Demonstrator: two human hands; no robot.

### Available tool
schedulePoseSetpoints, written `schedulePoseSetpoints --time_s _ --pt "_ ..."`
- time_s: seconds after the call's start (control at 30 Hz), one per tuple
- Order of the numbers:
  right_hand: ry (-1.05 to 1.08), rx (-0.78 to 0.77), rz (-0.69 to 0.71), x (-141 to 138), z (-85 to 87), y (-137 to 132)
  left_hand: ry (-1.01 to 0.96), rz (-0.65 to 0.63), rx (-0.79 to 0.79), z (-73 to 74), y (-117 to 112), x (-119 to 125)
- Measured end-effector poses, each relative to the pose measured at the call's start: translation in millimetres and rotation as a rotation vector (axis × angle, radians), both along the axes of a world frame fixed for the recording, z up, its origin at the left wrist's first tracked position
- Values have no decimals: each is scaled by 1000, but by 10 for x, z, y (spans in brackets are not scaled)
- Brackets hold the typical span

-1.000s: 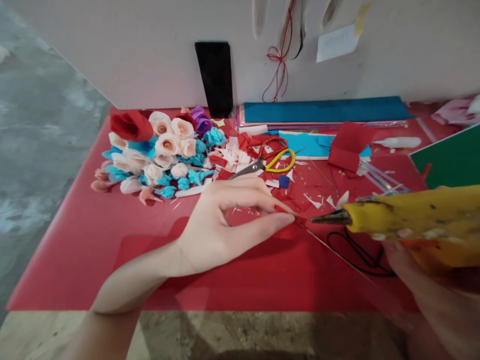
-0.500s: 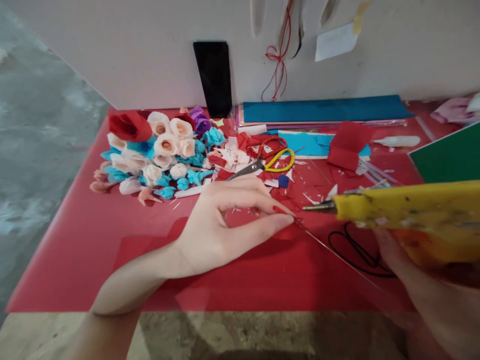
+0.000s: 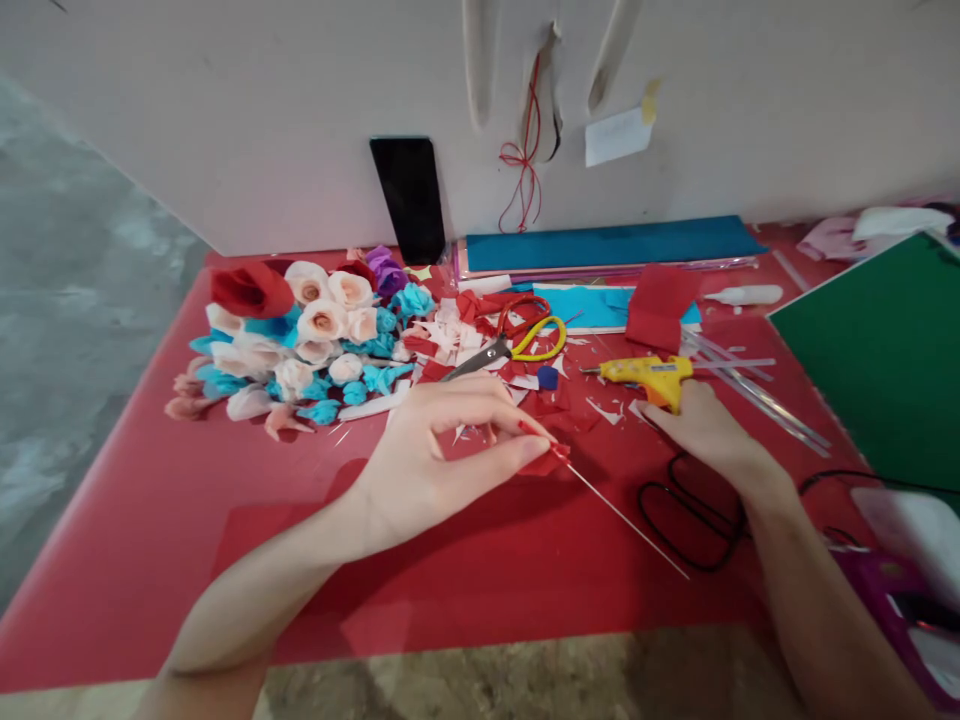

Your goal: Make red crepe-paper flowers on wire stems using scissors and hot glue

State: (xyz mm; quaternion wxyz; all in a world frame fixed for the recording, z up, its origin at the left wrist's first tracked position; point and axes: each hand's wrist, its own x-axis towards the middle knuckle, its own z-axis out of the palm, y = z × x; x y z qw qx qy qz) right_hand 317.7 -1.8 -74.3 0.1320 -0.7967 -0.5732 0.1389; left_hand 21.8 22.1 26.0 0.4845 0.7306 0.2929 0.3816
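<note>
My left hand (image 3: 442, 445) rests on the red table (image 3: 187, 520) and pinches a small piece of red paper (image 3: 551, 455) at the tip of a thin wire (image 3: 630, 515) that runs off to the right. Further right, my right hand (image 3: 694, 425) is closed on the handle of a yellow glue gun (image 3: 637, 372), which lies on the table with its nozzle pointing left. The gun's black cord (image 3: 690, 505) loops beside my right wrist.
A pile of paper roses (image 3: 300, 330) in pink, blue and red lies at the back left. Scissors (image 3: 517, 345) sit among paper scraps. Blue paper sheets (image 3: 607, 245), a green board (image 3: 885, 350), glue sticks (image 3: 750, 385) and a black phone (image 3: 409, 200) against the wall surround the work area.
My right hand has carried the glue gun away from the wire tip and set it down on the table further back. The camera has tilted up a little. My left hand keeps its pinch.
</note>
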Motion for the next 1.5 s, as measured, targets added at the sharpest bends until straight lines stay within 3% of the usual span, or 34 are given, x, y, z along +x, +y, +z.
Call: schedulePoseSetpoints --time_s 0.1,0.17,0.23,0.37,0.4,0.5,0.73,1.0,1.33,1.5 --pt "-57 58 -49 -50 -1 -47 4 -14 -21 15 -4 -10" --pt "-101 174 -79 -146 156 -110 15 -19 -40 26 -13 -20" --pt "-75 282 -10 -304 405 -186 27 -25 -59 36 -23 -27" --pt "176 331 285 -715 896 -321 54 -78 -79 42 -30 -28" --pt "356 308 385 -805 977 -345 63 -96 -82 40 -29 -27" --pt "656 281 476 -976 1099 -389 87 -138 -74 34 -20 -26" --pt "781 210 451 -1013 1050 -376 158 -201 -42 14 -25 -14" --pt "977 -1 417 -1008 957 -297 188 -201 4 15 -43 6" --pt "1168 -240 504 -946 905 -256 207 -208 14 5 -52 -16" --pt "1165 -304 524 -945 887 -244 234 -246 10 25 -61 -23"
